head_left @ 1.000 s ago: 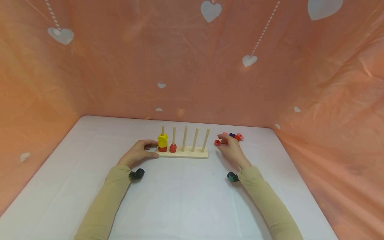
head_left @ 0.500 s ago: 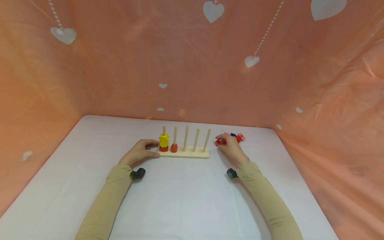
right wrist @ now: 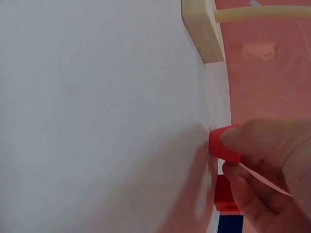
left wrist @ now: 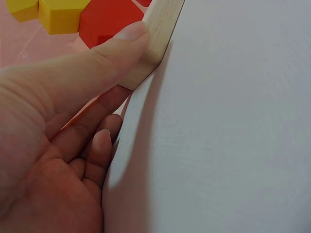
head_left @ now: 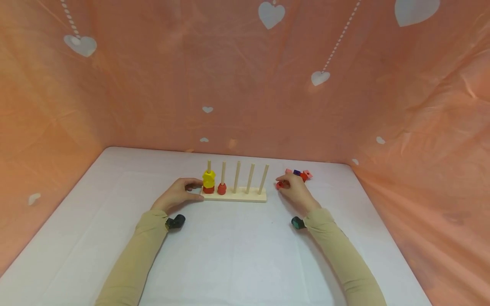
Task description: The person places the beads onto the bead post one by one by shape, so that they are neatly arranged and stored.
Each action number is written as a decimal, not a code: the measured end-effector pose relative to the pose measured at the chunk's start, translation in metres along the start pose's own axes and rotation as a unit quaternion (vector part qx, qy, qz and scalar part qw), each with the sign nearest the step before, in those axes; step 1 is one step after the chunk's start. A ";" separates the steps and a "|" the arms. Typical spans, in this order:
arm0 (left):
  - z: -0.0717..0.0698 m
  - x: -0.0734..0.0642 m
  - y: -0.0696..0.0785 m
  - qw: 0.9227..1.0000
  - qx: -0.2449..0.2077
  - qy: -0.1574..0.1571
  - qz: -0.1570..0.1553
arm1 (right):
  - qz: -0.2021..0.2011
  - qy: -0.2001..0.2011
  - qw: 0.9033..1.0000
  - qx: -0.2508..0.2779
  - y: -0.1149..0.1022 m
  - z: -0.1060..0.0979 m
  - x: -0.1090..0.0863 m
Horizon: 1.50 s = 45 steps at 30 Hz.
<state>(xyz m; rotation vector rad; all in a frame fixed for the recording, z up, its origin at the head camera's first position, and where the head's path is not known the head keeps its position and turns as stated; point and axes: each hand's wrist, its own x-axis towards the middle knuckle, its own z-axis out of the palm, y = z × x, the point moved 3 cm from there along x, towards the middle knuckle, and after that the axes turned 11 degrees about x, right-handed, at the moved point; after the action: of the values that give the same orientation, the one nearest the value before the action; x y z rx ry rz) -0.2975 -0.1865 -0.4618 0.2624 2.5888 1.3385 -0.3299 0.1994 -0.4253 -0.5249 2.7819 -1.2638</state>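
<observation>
My left hand [head_left: 177, 193] grips the left end of a wooden peg stand [head_left: 237, 196], thumb on the front face and fingers behind. On its leftmost peg, yellow blocks [head_left: 208, 178] sit above a red block [head_left: 208, 190]. The second peg carries red beads [head_left: 222, 189] at its foot; the other three pegs are bare. Right of the stand, my right hand [head_left: 297, 192] pinches a red bead [right wrist: 216, 144] between thumb and fingers, low by the tabletop. The hand partly covers this bead in the head view.
Behind the right hand lie loose pieces: a dark blue block [head_left: 296, 172], a pink block [head_left: 308, 174] and red ones [head_left: 303, 177]. Another red block [right wrist: 223, 194] sits close under the fingers in the right wrist view. An orange cloth [head_left: 245, 85] encloses the white table [head_left: 229, 263].
My right hand's thumb and fingers have come together on the red bead, which has shifted slightly nearer to me. The left hand stays at the end of the stand.
</observation>
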 end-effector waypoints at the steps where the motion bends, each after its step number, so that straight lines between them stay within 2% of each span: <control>1: 0.000 0.001 0.000 1.000 0.001 0.001 0.000 | 0.001 0.000 1.000 0.004 0.001 0.000 -0.001; 8: 0.000 0.001 -0.001 1.000 0.007 0.005 -0.002 | 0.034 0.012 0.998 0.058 0.013 -0.003 -0.008; 19: 0.001 -0.001 0.002 1.000 0.008 0.001 0.002 | 0.037 0.041 0.989 0.136 0.016 -0.010 -0.018; 21: 0.001 -0.001 0.002 1.000 0.008 0.002 0.000 | 0.030 0.049 0.987 0.148 0.013 -0.012 -0.019; 24: 0.001 0.000 0.001 1.000 0.004 0.001 -0.003 | -0.001 0.061 0.984 0.169 0.006 -0.015 -0.021; 30: 0.001 0.001 0.000 1.000 -0.002 0.001 -0.003 | -0.088 0.085 0.961 0.246 -0.011 -0.022 -0.020; 37: 0.000 0.000 0.000 1.000 -0.003 -0.003 0.001 | -0.076 0.118 0.933 0.331 -0.038 -0.027 -0.017; 39: 0.000 0.000 0.000 1.000 -0.004 -0.002 0.002 | -0.080 0.129 0.928 0.339 -0.049 -0.028 -0.017; 41: 0.000 0.000 0.001 1.000 -0.002 -0.002 0.004 | -0.095 0.139 0.924 0.343 -0.062 -0.029 -0.016; 45: 0.000 0.000 0.001 1.000 0.001 -0.002 0.004 | -0.153 0.147 0.913 0.348 -0.091 -0.029 -0.014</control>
<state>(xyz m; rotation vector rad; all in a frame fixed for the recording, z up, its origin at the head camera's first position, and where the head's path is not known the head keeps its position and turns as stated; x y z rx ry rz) -0.2974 -0.1859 -0.4606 0.2760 2.5879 1.3369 -0.2953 0.1693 -0.3399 -0.7644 2.2248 -2.4195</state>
